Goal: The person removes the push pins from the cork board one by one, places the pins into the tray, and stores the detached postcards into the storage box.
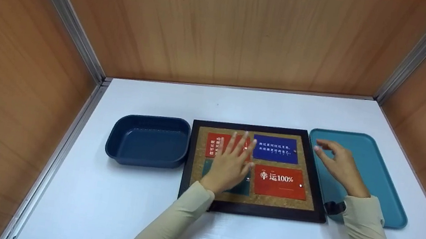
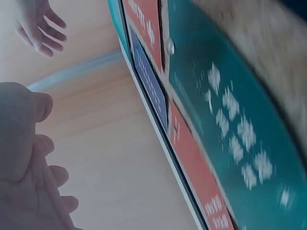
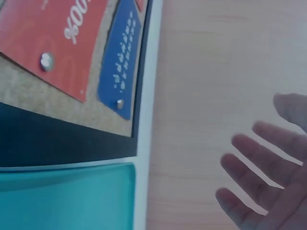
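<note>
A black-framed cork board (image 1: pixel 266 211) lies on the table with several cards on it. My left hand (image 1: pixel 228 169), fingers spread, is over its left half, partly covering a red card (image 1: pixel 213 144) and a green card (image 1: pixel 241 188). On the right half are a blue card (image 1: pixel 275 149) and a red card (image 1: pixel 280 183), each with a small pin near its right edge. My right hand (image 1: pixel 340 164) hovers over the teal tray, fingers apart and holding nothing. In the right wrist view the right hand (image 3: pixel 268 177) shows relaxed, spread fingers.
A dark blue rectangular dish (image 1: pixel 151 144) stands left of the board. The teal tray (image 1: pixel 379 184) lies against the board's right side. Wooden panels (image 1: pixel 225 29) rise behind and at both sides of the white table (image 1: pixel 121 206).
</note>
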The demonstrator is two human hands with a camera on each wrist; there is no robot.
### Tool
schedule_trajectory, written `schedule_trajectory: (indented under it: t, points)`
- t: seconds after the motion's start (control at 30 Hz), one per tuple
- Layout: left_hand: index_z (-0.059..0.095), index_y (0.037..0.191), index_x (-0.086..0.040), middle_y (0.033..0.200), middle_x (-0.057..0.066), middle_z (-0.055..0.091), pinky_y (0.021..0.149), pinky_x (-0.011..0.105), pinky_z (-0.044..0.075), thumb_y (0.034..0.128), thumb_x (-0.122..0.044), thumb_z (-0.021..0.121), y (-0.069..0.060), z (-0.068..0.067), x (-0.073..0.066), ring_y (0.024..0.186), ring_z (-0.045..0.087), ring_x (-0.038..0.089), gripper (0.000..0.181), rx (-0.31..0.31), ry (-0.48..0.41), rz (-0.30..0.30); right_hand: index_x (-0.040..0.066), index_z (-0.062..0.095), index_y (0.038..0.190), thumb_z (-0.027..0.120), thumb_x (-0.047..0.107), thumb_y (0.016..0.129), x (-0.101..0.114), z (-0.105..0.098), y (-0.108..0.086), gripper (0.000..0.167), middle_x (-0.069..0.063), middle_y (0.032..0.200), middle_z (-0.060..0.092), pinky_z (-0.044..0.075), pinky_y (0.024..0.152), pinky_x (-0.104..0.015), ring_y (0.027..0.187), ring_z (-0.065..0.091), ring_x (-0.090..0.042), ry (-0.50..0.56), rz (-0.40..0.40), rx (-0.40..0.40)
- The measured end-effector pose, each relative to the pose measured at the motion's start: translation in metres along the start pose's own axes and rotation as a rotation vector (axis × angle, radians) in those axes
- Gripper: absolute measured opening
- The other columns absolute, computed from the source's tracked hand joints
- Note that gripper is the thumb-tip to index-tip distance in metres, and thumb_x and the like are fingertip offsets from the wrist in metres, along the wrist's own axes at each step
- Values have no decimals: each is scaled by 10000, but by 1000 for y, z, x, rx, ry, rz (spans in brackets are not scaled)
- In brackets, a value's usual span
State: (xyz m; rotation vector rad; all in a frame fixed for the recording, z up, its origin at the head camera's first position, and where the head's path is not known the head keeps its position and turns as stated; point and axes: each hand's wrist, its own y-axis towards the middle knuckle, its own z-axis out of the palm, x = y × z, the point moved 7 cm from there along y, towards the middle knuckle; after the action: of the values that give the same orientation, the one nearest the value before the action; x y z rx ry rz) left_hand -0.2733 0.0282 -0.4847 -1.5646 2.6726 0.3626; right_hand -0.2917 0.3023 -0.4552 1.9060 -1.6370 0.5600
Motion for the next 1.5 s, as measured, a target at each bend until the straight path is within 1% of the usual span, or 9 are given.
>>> schedule_trajectory:
  t: [0.1, 0.2, 0.3, 0.5, 0.73, 0.93, 1.2, 1.37, 1.5]
  points:
    - [152, 1555, -252, 1633, 35, 75, 1202, 554, 61, 1017, -461, 363, -3, 5, -11, 1504, 19, 287, 614, 26, -32, 24, -26, 557, 1307, 515, 348, 995, -6, 4, -3, 489, -263, 1265, 592, 408, 1014, -588, 1146, 559, -415, 27, 5, 45]
    - [139, 1555, -262, 1633, 22, 58, 1207, 536, 41, 1016, -459, 374, -4, 10, -20, 1504, 9, 272, 620, 53, -50, 46, -15, 587, 1278, 519, 348, 994, -11, 8, -6, 467, -250, 1224, 624, 453, 957, -573, 1093, 590, -407, 38, 17, 90]
    - [166, 1553, -255, 1632, 24, 81, 1210, 526, 61, 1015, -453, 382, -5, 15, -30, 1503, 31, 276, 612, 67, -55, 72, 3, 610, 1257, 520, 381, 987, -16, 12, -9, 473, -226, 1194, 644, 495, 888, -539, 1056, 596, -382, 37, 33, 143]
    - [166, 1553, -267, 1630, 26, 111, 1202, 533, 131, 1012, -449, 394, -8, 27, -48, 1501, 56, 283, 615, 109, -18, 123, -14, 652, 1168, 573, 323, 970, -19, 26, -13, 398, -181, 1079, 668, 514, 749, -339, 917, 600, -243, 38, 27, 266]
    - [181, 1547, -305, 1625, 8, 153, 1196, 523, 186, 1006, -470, 390, -14, 42, -63, 1493, 153, 288, 603, 148, 10, 163, -1, 683, 1060, 605, 227, 953, -26, 44, -16, 264, -127, 984, 680, 516, 746, -316, 872, 596, -191, 24, 16, 356]
    - [200, 1542, -308, 1625, 3, 147, 1190, 531, 198, 1010, -481, 369, -22, 50, -75, 1492, 159, 290, 585, 159, 41, 189, 4, 688, 1040, 615, 199, 945, -29, 53, -21, 229, -123, 976, 685, 528, 746, -299, 849, 601, -176, 46, 10, 408]
    - [171, 1543, -328, 1624, -28, 141, 1201, 509, 175, 1011, -504, 334, -30, 63, -86, 1496, 148, 255, 584, 247, 37, 190, 3, 695, 1005, 622, 171, 939, -34, 60, -26, 194, -118, 953, 702, 527, 726, -279, 816, 608, -167, 54, 19, 445]
    - [166, 1538, -351, 1618, -68, 156, 1209, 470, 179, 1013, -516, 301, -32, 69, -89, 1498, 144, 214, 566, 308, 26, 176, -2, 694, 1001, 624, 165, 937, -36, 60, -29, 192, -120, 957, 713, 523, 713, -261, 822, 624, -175, 60, 16, 461]
    - [170, 1540, -339, 1617, -81, 159, 1210, 438, 196, 1020, -514, 273, -32, 73, -91, 1496, 155, 190, 558, 337, 35, 183, 0, 695, 985, 627, 162, 935, -37, 62, -29, 183, -113, 954, 716, 509, 698, -247, 805, 600, -155, 61, 7, 469]
